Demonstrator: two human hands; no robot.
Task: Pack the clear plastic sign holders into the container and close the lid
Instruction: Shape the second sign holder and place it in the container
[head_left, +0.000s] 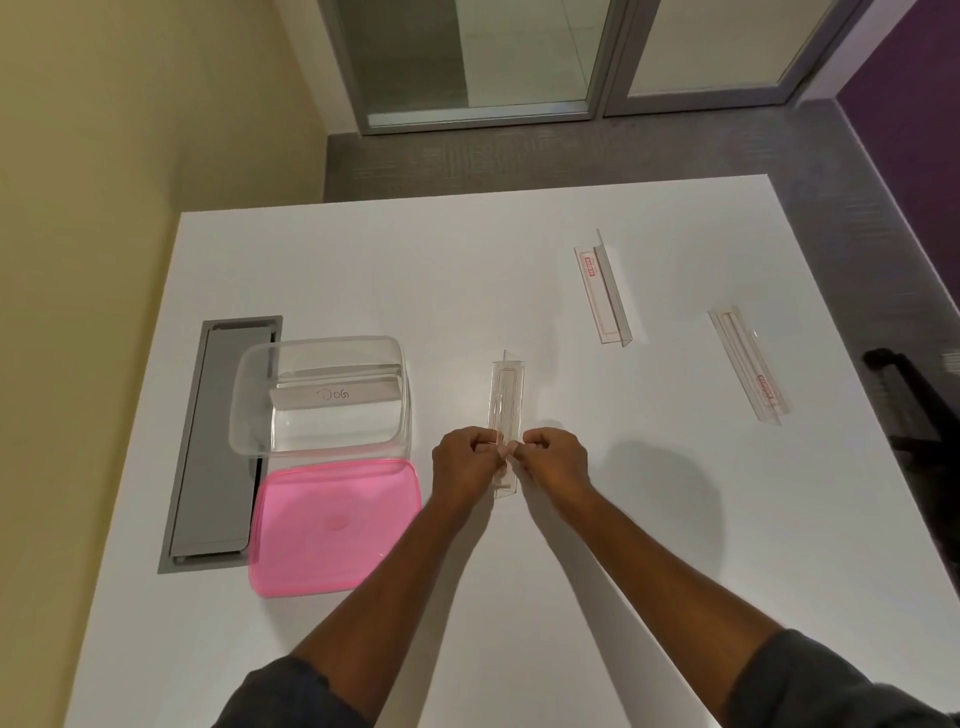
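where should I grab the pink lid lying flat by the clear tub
Probably the right long edge of the pink plastic lid, coming from the right: it lies flat on the white table, that side is bare, and the grey floor-box cover crowds its left.

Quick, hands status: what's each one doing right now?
Left hand: closed, pinching the near end of the clear sign holder.
Right hand: closed, pinching the same sign holder from the other side.
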